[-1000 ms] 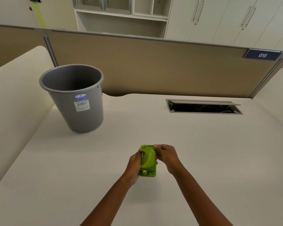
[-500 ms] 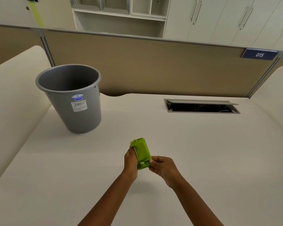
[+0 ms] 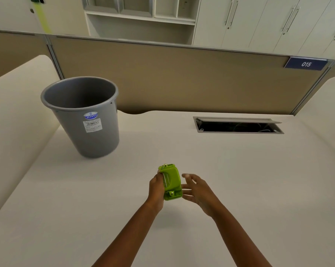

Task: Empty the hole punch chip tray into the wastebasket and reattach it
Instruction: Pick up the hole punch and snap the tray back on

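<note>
Punch (image 3: 171,183) in left fingers (image 3: 159,173)

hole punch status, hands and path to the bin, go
Left hand gripping green hole punch above desk. Right hand open, fingers spread beside it. Grey wastebasket upright to the left, nothing between.

Cream desk (image 3: 240,189), tan partition (image 3: 182,78), white cabinets (image 3: 259,20), open shelves (image 3: 139,22)
</note>
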Demonstrator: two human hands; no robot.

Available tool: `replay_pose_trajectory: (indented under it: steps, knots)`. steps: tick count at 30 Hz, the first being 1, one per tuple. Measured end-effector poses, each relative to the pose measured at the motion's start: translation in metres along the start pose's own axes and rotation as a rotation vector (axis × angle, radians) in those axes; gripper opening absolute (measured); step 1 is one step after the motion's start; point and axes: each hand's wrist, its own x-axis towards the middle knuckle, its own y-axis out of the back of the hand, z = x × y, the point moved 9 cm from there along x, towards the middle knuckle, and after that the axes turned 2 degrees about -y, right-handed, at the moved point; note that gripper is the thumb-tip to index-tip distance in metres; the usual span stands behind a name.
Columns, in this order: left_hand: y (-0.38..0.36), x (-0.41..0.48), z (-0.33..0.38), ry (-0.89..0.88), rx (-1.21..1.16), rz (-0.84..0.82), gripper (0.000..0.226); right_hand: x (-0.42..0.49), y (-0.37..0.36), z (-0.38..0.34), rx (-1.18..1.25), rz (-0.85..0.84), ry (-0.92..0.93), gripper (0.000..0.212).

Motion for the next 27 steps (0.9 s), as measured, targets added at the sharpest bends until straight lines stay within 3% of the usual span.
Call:
replay_pose_trajectory:
  steps: [5,17,27]
  knots:
    - [-0.005,-0.003,-0.010,0.067,0.034,-0.051,0.040,0.002,-0.005,-0.009,-0.068,0.018,0.059,0.013]
    - [-0.007,-0.022,-0.031,0.150,0.041,-0.232,0.029,0.019,0.014,0.000,0.117,0.179,0.025,0.016]
    - [0.003,-0.017,-0.035,0.106,0.158,-0.120,0.030,0.025,0.008,0.003,0.001,0.195,0.033,0.014]
